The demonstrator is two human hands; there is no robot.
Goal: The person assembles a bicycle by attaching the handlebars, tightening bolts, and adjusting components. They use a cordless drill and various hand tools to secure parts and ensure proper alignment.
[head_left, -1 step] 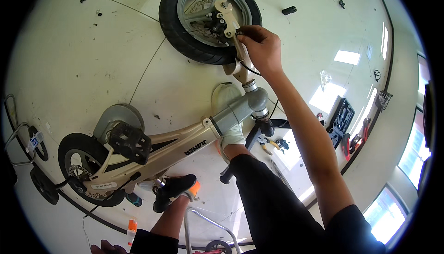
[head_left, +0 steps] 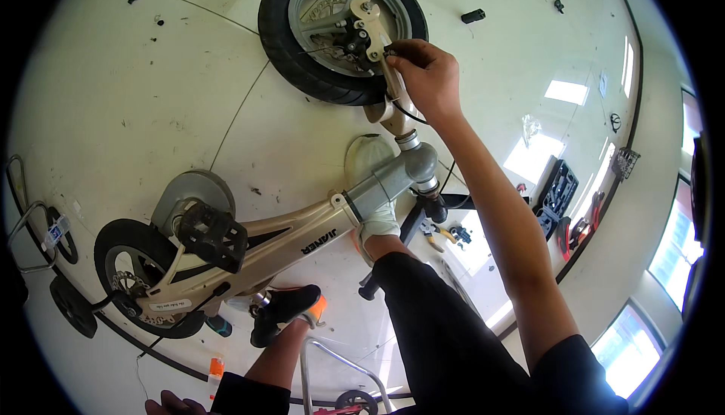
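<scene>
A beige and grey bicycle frame (head_left: pixel 302 237) lies on its side across the floor. Its front wheel (head_left: pixel 281 41), with a brake disc and a black brake caliper (head_left: pixel 355 40), is at the top. Beside the caliper and the fork leg, my right hand (head_left: pixel 428 75) is closed in a pinch on the end of the black brake cable (head_left: pixel 409 115); the fingers hide most of the gripped part. Only the fingers of my left hand (head_left: pixel 177 403) show, at the bottom edge left of my knee. They are apart, with no object visible in them.
At the right lie an opened tool case (head_left: pixel 557 192), red-handled tools (head_left: pixel 580 232) and pliers (head_left: pixel 433 237). A black grip-like cylinder (head_left: pixel 473 16) is beyond my right hand. The rear wheel (head_left: pixel 113 264) and black pedal (head_left: pixel 213 237) are left. My shoe (head_left: pixel 370 162) is beside the frame.
The fingers of my left hand have shifted slightly at the bottom edge. My right hand keeps its pinch at the caliper.
</scene>
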